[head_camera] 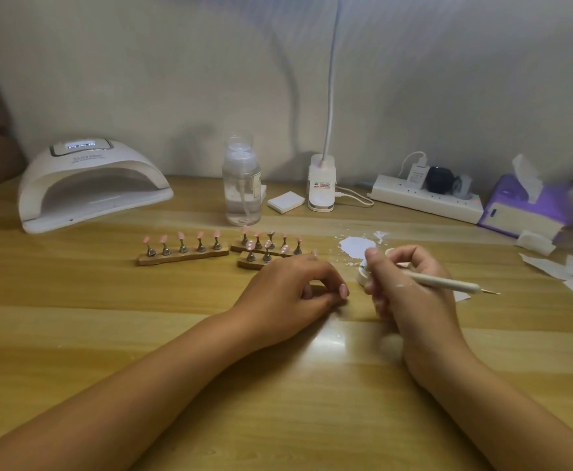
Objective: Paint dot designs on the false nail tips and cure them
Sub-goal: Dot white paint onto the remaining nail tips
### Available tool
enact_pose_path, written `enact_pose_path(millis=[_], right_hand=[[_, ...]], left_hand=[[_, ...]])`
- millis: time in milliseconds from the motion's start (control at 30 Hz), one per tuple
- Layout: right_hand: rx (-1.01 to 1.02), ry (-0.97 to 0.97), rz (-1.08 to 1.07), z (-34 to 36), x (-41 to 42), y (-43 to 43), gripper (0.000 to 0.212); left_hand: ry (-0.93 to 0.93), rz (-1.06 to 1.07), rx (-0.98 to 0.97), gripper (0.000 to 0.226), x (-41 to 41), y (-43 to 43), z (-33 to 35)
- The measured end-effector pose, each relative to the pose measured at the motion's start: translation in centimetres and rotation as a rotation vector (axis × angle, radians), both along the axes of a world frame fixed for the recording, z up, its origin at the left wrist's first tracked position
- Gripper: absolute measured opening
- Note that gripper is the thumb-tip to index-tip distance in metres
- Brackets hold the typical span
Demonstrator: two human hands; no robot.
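Observation:
Three wooden stands carry pink false nail tips on metal pegs: one stand point(183, 255) at centre left, a second point(264, 246) behind, a third point(261, 261) in front, partly hidden by my left hand. My left hand point(288, 294) rests on the table with its fingers curled under, holding nothing that I can see. My right hand point(400, 287) grips a cream dotting tool point(448, 283) whose metal tip points right. Its fingers are over a small white pot point(363, 275). White paint point(358, 246) is smeared on the table behind it. The white curing lamp point(88, 185) stands at back left.
A clear pump bottle point(242, 188), a white pad stack point(285, 202) and a desk lamp base point(322, 185) stand at the back. A power strip point(424, 198), a purple tissue box point(523, 205) and paper scraps point(570, 273) lie at right.

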State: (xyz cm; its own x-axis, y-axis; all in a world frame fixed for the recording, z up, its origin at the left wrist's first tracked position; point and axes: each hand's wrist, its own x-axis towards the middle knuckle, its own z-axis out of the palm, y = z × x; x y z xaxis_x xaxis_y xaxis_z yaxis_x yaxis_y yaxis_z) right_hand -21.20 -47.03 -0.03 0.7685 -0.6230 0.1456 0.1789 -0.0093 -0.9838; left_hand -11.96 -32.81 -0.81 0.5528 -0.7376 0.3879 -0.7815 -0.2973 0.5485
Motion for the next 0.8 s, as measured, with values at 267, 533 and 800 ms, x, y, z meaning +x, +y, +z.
enact_pose_path(millis=[267,533,800], right_hand=[[-0.143,0.11,-0.066,-0.36,0.33,0.75,0.02],[-0.096,0.096,-0.025,-0.68,0.47,0.42,0.027],[-0.078,0.078,-0.013,-0.48,0.49,0.59,0.028]], left_hand=[[0.027,0.011,-0.038,0.01,0.03,-0.17,-0.12],[0.063,0.021,-0.061,0.011,-0.07,-0.15,0.06],[0.064,0.016,-0.064,0.009,-0.13,-0.14,0.12]])
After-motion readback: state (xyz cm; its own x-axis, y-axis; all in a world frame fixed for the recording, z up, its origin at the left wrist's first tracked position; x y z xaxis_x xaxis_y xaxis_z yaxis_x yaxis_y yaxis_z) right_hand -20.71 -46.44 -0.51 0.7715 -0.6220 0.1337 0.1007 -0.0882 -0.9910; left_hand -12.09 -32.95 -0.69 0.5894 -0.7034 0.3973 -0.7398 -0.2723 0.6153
